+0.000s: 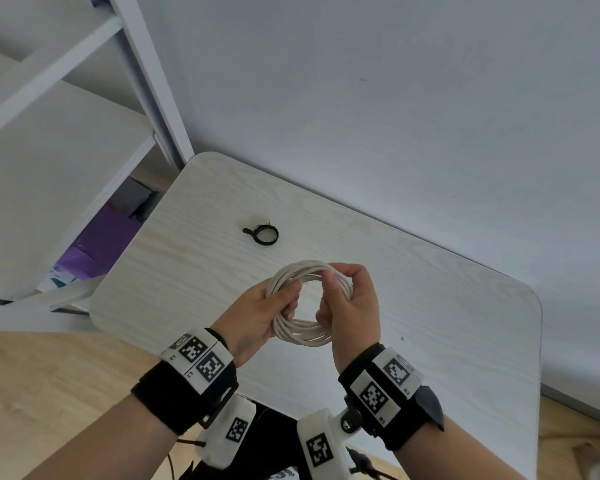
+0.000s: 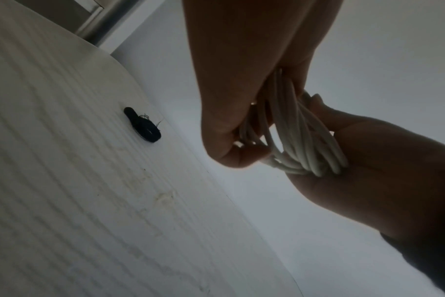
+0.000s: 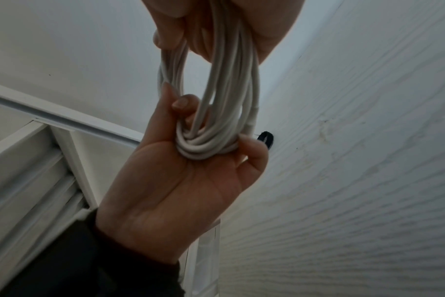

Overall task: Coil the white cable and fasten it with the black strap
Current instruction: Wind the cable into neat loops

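Note:
The white cable [image 1: 303, 332] is wound into a round coil of several loops, held above the table by both hands. My left hand [image 1: 283, 297] grips the coil's left side, thumb on top and fingers curled under the loops. My right hand [image 1: 340, 289] grips the right side with its fingers wrapped round the strands. The left wrist view shows the bundled cable [image 2: 305, 136] between the two hands. In the right wrist view the cable [image 3: 224, 100] hangs from my right hand into the left palm [image 3: 181, 180]. The black strap [image 1: 262, 234] lies curled in a ring on the table beyond the coil, untouched.
The pale wood-grain table [image 1: 430, 306] has rounded corners and stands against a white wall. A white shelf unit [image 1: 66, 133] stands to the left, with purple items low behind it. Wooden floor shows at the near left.

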`<state>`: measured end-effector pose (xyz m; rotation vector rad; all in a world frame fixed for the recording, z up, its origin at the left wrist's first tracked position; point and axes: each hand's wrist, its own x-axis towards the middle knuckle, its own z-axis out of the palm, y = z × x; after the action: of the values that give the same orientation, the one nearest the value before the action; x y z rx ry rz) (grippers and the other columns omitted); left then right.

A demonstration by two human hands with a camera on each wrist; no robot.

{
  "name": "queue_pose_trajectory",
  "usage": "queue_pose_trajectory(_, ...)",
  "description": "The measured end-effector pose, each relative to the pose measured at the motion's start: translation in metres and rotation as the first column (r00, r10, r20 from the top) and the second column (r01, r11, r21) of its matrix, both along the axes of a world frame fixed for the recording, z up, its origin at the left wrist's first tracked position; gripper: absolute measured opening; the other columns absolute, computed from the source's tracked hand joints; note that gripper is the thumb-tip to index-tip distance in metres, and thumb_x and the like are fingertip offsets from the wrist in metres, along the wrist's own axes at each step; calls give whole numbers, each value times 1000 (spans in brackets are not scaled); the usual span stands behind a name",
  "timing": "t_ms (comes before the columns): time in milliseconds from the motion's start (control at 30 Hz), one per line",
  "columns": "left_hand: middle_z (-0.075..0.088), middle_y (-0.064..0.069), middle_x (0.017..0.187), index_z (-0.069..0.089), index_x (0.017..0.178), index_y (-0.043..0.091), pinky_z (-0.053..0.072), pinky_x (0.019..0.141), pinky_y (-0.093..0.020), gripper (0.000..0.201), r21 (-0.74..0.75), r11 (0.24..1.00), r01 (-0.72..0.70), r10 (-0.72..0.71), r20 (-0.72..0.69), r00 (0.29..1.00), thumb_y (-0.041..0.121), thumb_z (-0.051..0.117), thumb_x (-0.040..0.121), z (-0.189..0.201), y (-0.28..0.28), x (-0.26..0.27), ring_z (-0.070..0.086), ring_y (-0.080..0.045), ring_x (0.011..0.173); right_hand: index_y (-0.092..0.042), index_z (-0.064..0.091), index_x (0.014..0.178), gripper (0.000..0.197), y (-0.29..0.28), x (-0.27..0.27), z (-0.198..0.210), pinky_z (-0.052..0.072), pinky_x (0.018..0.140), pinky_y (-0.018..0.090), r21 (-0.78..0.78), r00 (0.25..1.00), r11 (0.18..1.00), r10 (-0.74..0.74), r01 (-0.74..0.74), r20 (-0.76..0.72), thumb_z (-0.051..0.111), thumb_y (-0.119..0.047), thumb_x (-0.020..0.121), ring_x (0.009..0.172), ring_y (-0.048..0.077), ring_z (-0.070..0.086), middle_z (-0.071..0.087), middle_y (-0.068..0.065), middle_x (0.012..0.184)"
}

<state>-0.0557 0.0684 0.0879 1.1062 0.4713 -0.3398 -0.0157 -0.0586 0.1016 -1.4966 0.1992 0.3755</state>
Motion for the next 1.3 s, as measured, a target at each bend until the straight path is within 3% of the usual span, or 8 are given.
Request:
queue_pose_trajectory(233, 43, 7, 54, 53, 69, 18, 33, 59, -30, 28, 146, 986, -79, 73, 43, 996, 41, 63, 82, -9, -2, -3, 39, -9, 54, -8, 59, 97, 12, -4, -5, -5, 41, 50, 28, 53, 996, 996, 72, -69, -60, 52, -16, 91, 42, 7, 41, 44, -10, 46)
queue_pose_trajectory(533, 44, 8, 53, 50, 77, 13, 36, 56, -27, 28, 13, 988, -155, 156, -99, 983, 38, 62, 70, -10, -2, -2, 40, -7, 49, -16, 57, 83, 10, 9, -10, -10, 37, 43, 24, 37, 996, 999, -19, 22, -85, 52, -13, 91, 41, 8, 38, 42, -10, 45)
queue_pose_trajectory(767, 42, 2, 58, 55, 83, 9, 51, 88, -39, 31, 44, 983, -176, 178, -37, 983, 37, 60, 73, -11, 0, -3, 42, -12, 57, -16, 58, 84, 8, 8, -8, -13, 37, 46, 28, 25, 996, 1000, 17, -15, -82, 53, -16, 91, 42, 9, 39, 42, -11, 45)
queue_pose_trajectory(933, 41, -2, 59, 54, 83, 8, 56, 61, -26, 24, 29, 971, -236, 236, -4, 972, 31, 56, 79, -12, 1, -5, 44, -13, 55, -10, 61, 93, 10, 8, -1, -13, 46, 53, 24, 2, 991, 992, 127, -127, -49, 54, -17, 90, 48, 8, 46, 48, -9, 50)
queue_pose_trajectory(1033, 40, 2, 51, 51, 76, 10, 53, 57, -27, 21, 28, 968, -248, 248, -5, 969, 28, 53, 86, -13, 3, -6, 43, -12, 48, -8, 61, 95, 11, 9, 1, -17, 48, 59, 27, 23, 986, 988, 155, -154, -62, 54, -17, 91, 50, 8, 49, 50, -8, 53)
queue_pose_trajectory(1133, 39, 5, 49, 51, 76, 12, 49, 53, -28, 23, 61, 969, -238, 239, 2, 971, 32, 54, 85, -15, 5, -5, 39, -12, 47, -8, 57, 93, 9, 13, -1, -17, 45, 51, 26, 70, 984, 987, 148, -142, -100, 52, -15, 92, 45, 9, 42, 45, -7, 49)
queue_pose_trajectory(1200, 40, 5, 49, 53, 79, 11, 52, 57, -30, 25, 77, 974, -213, 213, 6, 977, 36, 56, 82, -16, 6, -4, 41, -12, 48, -10, 53, 90, 6, 15, -2, -16, 38, 44, 25, 91, 985, 989, 124, -114, -122, 49, -13, 93, 40, 8, 35, 39, -9, 46)
queue_pose_trajectory(1300, 44, 5, 51, 54, 84, 9, 53, 77, -37, 35, 130, 983, -131, 131, 9, 991, 44, 57, 78, -17, 9, -4, 52, -13, 53, -11, 51, 85, 8, 16, 0, -12, 29, 38, 21, 82, 988, 993, 96, -86, -125, 48, -11, 93, 38, 7, 30, 36, -10, 44)
